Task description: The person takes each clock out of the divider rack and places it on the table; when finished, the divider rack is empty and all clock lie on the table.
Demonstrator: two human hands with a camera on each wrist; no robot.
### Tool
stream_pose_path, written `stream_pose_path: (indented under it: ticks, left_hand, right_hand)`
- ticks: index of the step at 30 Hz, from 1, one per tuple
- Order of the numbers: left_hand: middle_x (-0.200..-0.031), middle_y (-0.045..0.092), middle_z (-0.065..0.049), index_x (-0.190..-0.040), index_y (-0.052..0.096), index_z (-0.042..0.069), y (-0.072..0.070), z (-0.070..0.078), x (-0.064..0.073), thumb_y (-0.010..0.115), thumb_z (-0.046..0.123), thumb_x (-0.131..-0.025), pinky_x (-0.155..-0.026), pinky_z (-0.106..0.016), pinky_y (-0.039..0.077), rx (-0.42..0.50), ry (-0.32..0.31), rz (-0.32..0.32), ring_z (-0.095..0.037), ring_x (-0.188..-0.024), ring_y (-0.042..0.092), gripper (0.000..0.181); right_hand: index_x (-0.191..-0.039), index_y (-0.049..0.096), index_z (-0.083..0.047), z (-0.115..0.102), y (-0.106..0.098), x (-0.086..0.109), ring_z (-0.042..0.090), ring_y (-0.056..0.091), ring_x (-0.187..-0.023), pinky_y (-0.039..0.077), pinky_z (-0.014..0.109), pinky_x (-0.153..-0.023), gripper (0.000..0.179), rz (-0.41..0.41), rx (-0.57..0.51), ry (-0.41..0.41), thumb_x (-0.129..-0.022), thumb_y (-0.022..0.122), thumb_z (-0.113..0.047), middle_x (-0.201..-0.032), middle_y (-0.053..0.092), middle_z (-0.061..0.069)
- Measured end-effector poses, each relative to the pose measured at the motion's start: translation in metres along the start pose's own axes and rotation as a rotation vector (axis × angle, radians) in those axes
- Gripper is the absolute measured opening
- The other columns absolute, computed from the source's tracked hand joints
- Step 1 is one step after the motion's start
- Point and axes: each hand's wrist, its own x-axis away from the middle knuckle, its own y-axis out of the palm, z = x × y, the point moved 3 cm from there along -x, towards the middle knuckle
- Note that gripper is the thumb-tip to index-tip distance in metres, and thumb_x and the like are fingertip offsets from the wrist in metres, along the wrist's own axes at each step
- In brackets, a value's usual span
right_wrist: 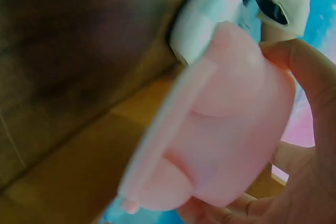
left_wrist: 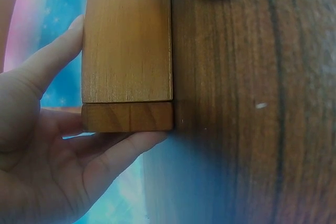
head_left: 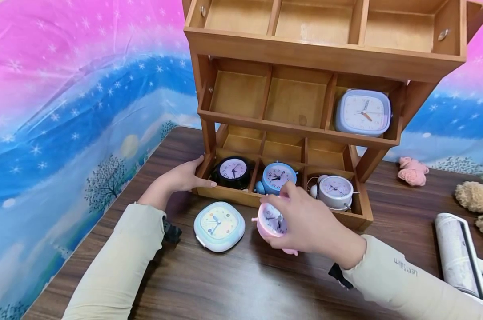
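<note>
My right hand (head_left: pixel 305 222) grips a pink twin-bell alarm clock (head_left: pixel 271 224), fingers and thumb around its body, just in front of the bottom tier. In the right wrist view the back of the pink clock (right_wrist: pixel 226 135) fills the middle. My left hand (head_left: pixel 181 178) rests against the left front corner of the wooden shelf (head_left: pixel 233 195), thumb along the front lip, fingers at the side board. Between the hands, a pale blue-and-white clock (head_left: pixel 219 226) lies face up on the table. The bottom tier holds a black clock (head_left: pixel 232 172), a blue clock (head_left: pixel 279 177) and a silver clock (head_left: pixel 335 192).
A lavender square clock (head_left: pixel 363 112) stands in the middle tier's right compartment. On the table (head_left: pixel 209 284) at the right are a lint roller (head_left: pixel 457 253), a pink yarn-like bundle (head_left: pixel 412 171) and a tan fuzzy thing (head_left: pixel 475 198). A printed cloth (head_left: pixel 85 89) hangs behind.
</note>
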Motion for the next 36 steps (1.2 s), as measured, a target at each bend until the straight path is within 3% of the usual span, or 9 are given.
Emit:
stream_pose_path:
  ticks: [3,9,22,27,30,33,36]
  left_hand:
    - [-0.159,0.022,-0.026,-0.160,0.000,0.006,-0.001,0.002,-0.001,0.067,0.041,-0.094,-0.109,-0.055,0.036,-0.001,0.001,-0.001,-0.042,-0.142,0.032,0.100]
    - [-0.160,0.021,-0.026,-0.160,-0.001,0.007,-0.003,0.005,-0.002,0.067,0.041,-0.095,-0.108,-0.056,0.036,-0.005,0.009,-0.004,-0.043,-0.141,0.034,0.100]
    - [-0.160,0.018,-0.027,-0.159,0.000,0.005,0.001,0.003,0.000,0.066,0.043,-0.095,-0.111,-0.057,0.031,-0.032,0.002,-0.007,-0.044,-0.143,0.027,0.100]
    - [-0.160,0.018,-0.028,-0.159,-0.001,0.004,0.001,0.002,0.001,0.065,0.042,-0.096,-0.111,-0.057,0.031,-0.016,0.008,-0.007,-0.045,-0.143,0.027,0.100]
    - [-0.159,0.019,-0.029,-0.159,-0.002,0.004,0.001,0.002,0.001,0.065,0.042,-0.096,-0.111,-0.057,0.031,-0.009,0.012,-0.007,-0.045,-0.143,0.028,0.099]
    - [-0.159,0.020,-0.029,-0.159,-0.002,0.004,0.001,0.003,0.001,0.065,0.042,-0.096,-0.110,-0.057,0.032,-0.007,0.014,-0.009,-0.045,-0.142,0.029,0.099]
    - [-0.158,0.020,-0.030,-0.159,-0.002,0.004,0.001,0.003,0.001,0.064,0.043,-0.096,-0.110,-0.058,0.032,-0.013,0.012,-0.013,-0.046,-0.142,0.029,0.100]
  right_hand:
    - [-0.126,0.065,-0.025,0.001,0.008,0.004,0.020,0.056,-0.088,0.053,0.035,-0.065,0.065,-0.049,-0.006,-0.033,-0.069,0.082,-0.052,-0.107,0.054,0.008]
    - [-0.130,0.062,-0.025,0.005,0.020,0.008,0.021,0.055,-0.093,0.053,0.037,-0.071,0.067,-0.173,-0.043,-0.021,-0.071,0.084,-0.047,-0.114,0.053,0.008]
    - [-0.130,0.061,-0.025,0.007,0.033,0.014,0.018,0.054,-0.093,0.052,0.034,-0.070,0.066,-0.216,-0.098,-0.013,-0.073,0.084,-0.049,-0.113,0.051,0.006]
    - [-0.136,0.060,-0.023,0.008,0.027,0.011,0.021,0.056,-0.095,0.052,0.037,-0.071,0.077,-0.148,-0.034,-0.055,-0.071,0.081,-0.061,-0.114,0.054,0.007]
    - [-0.138,0.059,-0.024,0.010,0.013,0.006,0.023,0.058,-0.098,0.054,0.040,-0.072,0.074,-0.074,0.010,-0.056,-0.077,0.075,-0.063,-0.117,0.056,0.007]
    - [-0.134,0.062,-0.022,0.017,-0.010,-0.004,0.026,0.056,-0.107,0.053,0.045,-0.082,0.062,0.049,0.014,-0.038,-0.085,0.070,-0.058,-0.121,0.056,0.008]
    - [-0.132,0.064,-0.019,0.029,-0.039,-0.013,0.032,0.047,-0.123,0.044,0.053,-0.097,0.054,0.218,0.029,-0.021,-0.089,0.069,-0.051,-0.129,0.054,0.011]
